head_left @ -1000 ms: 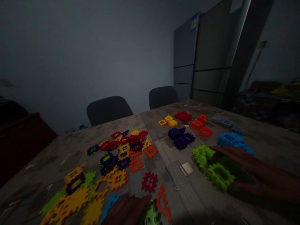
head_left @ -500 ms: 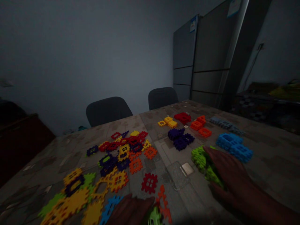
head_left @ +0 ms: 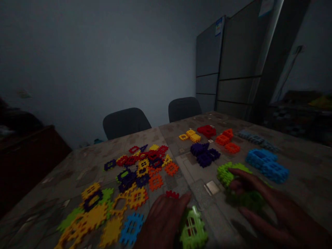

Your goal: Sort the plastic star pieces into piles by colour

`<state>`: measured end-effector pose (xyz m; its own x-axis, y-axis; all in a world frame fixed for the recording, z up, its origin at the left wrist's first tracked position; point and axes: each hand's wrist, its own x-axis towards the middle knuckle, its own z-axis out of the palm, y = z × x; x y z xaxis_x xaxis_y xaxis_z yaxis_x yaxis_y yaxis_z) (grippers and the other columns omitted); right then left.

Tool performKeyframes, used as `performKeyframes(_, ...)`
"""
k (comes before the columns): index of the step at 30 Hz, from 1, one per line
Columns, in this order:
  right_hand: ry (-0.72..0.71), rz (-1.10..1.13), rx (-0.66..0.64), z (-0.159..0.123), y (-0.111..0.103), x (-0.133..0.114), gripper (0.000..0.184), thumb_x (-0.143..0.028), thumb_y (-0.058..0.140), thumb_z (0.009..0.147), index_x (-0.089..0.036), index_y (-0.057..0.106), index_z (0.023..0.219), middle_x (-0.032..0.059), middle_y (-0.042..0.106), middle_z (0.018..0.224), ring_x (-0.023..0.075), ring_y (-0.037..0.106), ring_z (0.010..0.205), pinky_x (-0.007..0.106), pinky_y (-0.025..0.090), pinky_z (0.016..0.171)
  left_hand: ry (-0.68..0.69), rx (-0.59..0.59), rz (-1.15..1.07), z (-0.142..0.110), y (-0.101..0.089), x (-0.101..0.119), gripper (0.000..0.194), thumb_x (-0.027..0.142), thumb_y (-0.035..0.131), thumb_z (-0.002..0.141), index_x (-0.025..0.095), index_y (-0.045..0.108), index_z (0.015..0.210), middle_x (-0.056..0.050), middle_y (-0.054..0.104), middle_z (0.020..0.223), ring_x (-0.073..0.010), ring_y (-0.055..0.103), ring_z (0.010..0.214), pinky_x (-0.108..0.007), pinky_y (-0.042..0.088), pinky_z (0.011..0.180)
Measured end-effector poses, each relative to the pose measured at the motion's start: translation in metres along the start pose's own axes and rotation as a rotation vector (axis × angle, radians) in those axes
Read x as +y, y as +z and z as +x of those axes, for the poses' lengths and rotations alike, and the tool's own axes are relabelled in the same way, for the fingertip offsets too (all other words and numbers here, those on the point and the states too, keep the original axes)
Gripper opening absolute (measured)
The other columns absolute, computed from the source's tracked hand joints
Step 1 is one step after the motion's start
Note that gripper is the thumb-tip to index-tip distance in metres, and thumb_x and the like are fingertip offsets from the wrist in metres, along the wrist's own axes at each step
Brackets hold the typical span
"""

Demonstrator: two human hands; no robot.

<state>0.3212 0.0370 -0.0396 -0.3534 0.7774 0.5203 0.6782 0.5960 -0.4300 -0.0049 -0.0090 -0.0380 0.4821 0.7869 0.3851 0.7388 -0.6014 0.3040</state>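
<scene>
At the bottom centre, my left hand (head_left: pixel 164 218) is closed on a light green interlocking toy piece (head_left: pixel 193 229) with a window grid, which sticks out to the right of the fingers. The hand partly covers a red piece (head_left: pixel 171 194). At the right, my right hand (head_left: pixel 269 202) is open, thumb and fingers spread, over the front of a pile of green pieces (head_left: pixel 228 174). Its fingertips overlap that pile; whether they touch it I cannot tell. A blue window piece (head_left: pixel 132 228) lies left of my left hand.
Mixed red, purple, yellow and orange pieces (head_left: pixel 142 164) spread over the table's left half. Single-colour piles stand on the right: purple (head_left: pixel 204 154), yellow (head_left: pixel 192 136), red (head_left: pixel 206 130), orange (head_left: pixel 225 138), blue (head_left: pixel 267 164), grey (head_left: pixel 256 139). Two chairs (head_left: pixel 127 122) stand behind the table.
My left hand has moved right with the green window piece, now partly over the red piece. My right hand has loosened from the green pile, its fingers now spread wider. The view has shifted slightly.
</scene>
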Motion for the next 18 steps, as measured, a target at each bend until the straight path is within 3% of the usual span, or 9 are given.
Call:
performKeyframes(3,0.116,0.426,-0.156,0.001,0.013,-0.020,0.060,-0.036,0.061,0.096,-0.035,0.045,0.154,0.0047,0.074,0.101,0.0185,0.074,0.076,0.027,0.061,0.067,0.035,0.008,-0.023,0.022,0.002,0.017,0.090,0.038,0.069,0.095,0.032,0.012,0.165,-0.009,0.070,0.129,-0.0317,0.067,0.118,-0.056,0.043,0.118)
performKeyframes(6,0.205,0.675,-0.201,0.008,0.022,-0.031,0.064,-0.043,0.061,0.095,-0.031,0.044,0.156,0.0044,0.070,0.096,0.0172,0.070,0.073,0.026,0.059,0.063,0.112,0.021,-0.013,0.039,0.002,0.030,0.081,0.028,0.067,0.096,0.026,0.018,0.161,-0.011,0.071,0.123,-0.0307,0.068,0.112,-0.063,0.041,0.116)
performKeyframes(10,0.335,0.709,-0.239,0.028,0.014,-0.036,0.067,-0.051,0.063,0.092,-0.027,0.048,0.153,0.0042,0.068,0.093,0.0186,0.068,0.075,0.031,0.059,0.066,0.197,0.094,0.072,0.057,0.000,0.036,0.082,0.009,0.060,0.088,0.019,0.020,0.160,-0.015,0.069,0.128,-0.0314,0.067,0.115,-0.065,0.042,0.114)
performKeyframes(13,0.368,0.719,-0.267,0.044,-0.001,-0.038,0.064,-0.052,0.066,0.089,-0.024,0.054,0.145,0.0050,0.068,0.094,0.0208,0.070,0.082,0.034,0.060,0.071,0.242,0.138,0.100,0.073,-0.003,0.040,0.082,0.009,0.059,0.086,0.016,0.022,0.159,-0.017,0.067,0.132,-0.0323,0.066,0.117,-0.063,0.047,0.111)
performKeyframes(18,0.347,0.666,-0.184,0.071,-0.039,-0.039,0.066,-0.053,0.071,0.088,-0.027,0.053,0.145,0.0039,0.072,0.092,0.0246,0.074,0.088,0.037,0.064,0.073,0.239,0.250,0.022,0.105,-0.023,0.057,0.073,0.013,0.063,0.093,0.020,0.028,0.156,-0.014,0.065,0.138,-0.0299,0.062,0.125,-0.062,0.043,0.115)
